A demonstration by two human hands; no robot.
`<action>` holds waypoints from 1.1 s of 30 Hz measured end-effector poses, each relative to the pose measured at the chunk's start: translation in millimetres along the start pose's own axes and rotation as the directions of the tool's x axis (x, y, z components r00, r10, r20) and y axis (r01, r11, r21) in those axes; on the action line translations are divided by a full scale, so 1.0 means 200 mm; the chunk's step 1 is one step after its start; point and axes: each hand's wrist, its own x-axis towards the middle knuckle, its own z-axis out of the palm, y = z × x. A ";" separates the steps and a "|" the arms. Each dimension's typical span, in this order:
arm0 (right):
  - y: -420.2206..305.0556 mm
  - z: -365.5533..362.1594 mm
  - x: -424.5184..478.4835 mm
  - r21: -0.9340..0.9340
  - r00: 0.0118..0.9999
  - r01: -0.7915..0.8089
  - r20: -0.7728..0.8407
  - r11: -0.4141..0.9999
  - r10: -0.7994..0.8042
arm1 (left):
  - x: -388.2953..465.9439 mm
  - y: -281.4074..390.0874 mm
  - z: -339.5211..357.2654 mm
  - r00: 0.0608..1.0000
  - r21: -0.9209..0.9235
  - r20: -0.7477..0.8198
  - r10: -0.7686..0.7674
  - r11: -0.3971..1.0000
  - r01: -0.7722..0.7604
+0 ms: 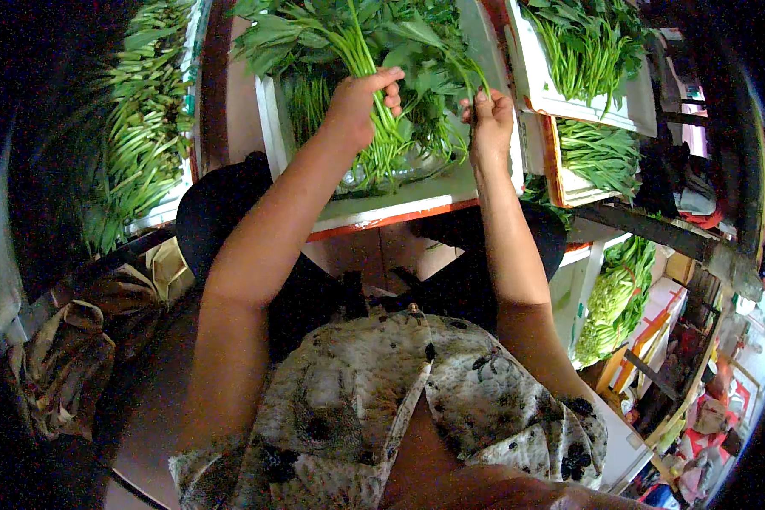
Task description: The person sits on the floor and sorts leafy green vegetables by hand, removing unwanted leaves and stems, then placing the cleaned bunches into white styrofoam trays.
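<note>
My left hand (362,105) is closed around a bunch of long green leafy stems (386,131), leaves pointing away from me and cut ends towards me. To its right, my right hand (492,121) pinches a thin leafy sprig (456,57) between thumb and fingers. Both hands are over a white foam box (421,195) with an orange-red front edge, which stands between my knees. More leafy greens (433,121) lie inside it, partly hidden by the bunch. Clear plastic (408,173) shows near the box's front wall.
At the left, a foam box (156,213) holds rows of cut greens (146,121). Foam trays of stemmed greens (586,57) and long-leaved greens (596,153) are stacked at the right. Below them lies pale leafy lettuce (615,306). Brown crumpled bags (70,370) are beside me at the left.
</note>
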 end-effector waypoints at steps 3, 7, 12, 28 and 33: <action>-0.03 0.08 -0.07 -0.151 0.983 0.182 0.051 0.972 -0.176 | -0.03 -0.02 0.04 0.998 0.091 0.013 0.057 0.994 -0.058; -0.01 0.17 -0.20 -0.542 0.844 0.533 0.287 0.650 -0.453 | -0.04 -0.09 0.07 0.990 0.093 0.077 0.115 0.988 -0.122; -0.02 0.18 -0.20 -0.564 0.759 0.645 0.397 0.515 -0.516 | -0.01 -0.10 0.01 0.982 0.144 0.010 0.191 0.971 -0.191; 0.05 0.05 -0.07 0.283 0.956 -0.293 0.057 0.913 0.289 | -0.04 -0.09 0.02 0.976 0.313 -0.158 0.150 0.945 -0.094; 0.03 0.03 -0.07 0.349 0.933 -0.356 0.085 0.867 0.349 | 0.00 -0.06 -0.02 0.919 0.043 -0.306 0.249 0.968 -0.248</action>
